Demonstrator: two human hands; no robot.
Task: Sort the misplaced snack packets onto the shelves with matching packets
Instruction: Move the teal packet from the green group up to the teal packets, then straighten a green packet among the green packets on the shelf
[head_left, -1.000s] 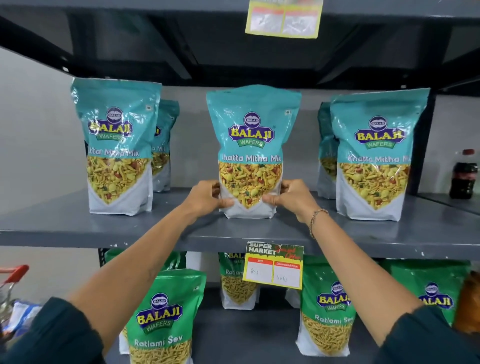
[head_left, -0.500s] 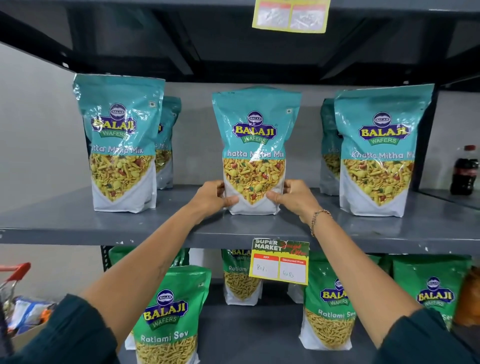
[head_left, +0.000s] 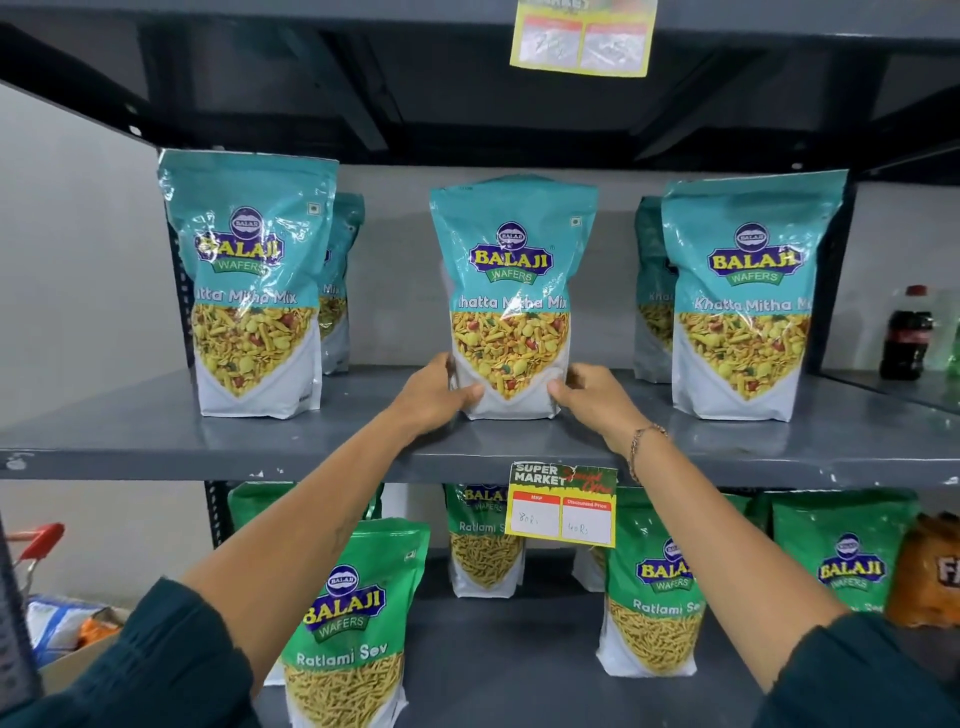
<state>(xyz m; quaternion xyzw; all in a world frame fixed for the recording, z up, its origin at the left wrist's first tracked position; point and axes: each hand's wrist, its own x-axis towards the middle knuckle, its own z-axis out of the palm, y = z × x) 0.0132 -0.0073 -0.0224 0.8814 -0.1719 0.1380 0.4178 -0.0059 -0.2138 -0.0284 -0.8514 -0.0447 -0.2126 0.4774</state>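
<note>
A teal Khatta Mitha Mix packet (head_left: 511, 291) stands upright in the middle of the grey upper shelf (head_left: 156, 441). My left hand (head_left: 436, 397) grips its lower left edge and my right hand (head_left: 597, 397) grips its lower right edge. Matching teal packets stand on the same shelf, one at the left (head_left: 249, 286) and one at the right (head_left: 743, 296), each with another behind it. On the lower shelf (head_left: 519, 675) stand green Ratlami Sev packets (head_left: 353, 623).
A yellow price tag (head_left: 563, 504) hangs from the upper shelf's front edge. A dark cola bottle (head_left: 906, 332) stands on the neighbouring shelf at right. An orange packet (head_left: 930, 571) sits at the lower shelf's right end. A red-handled cart (head_left: 36, 545) with goods is at lower left.
The centre teal packet has settled slightly further back and upright on the shelf between my hands; the view has shifted a little. Both hands stay on its lower corners.
</note>
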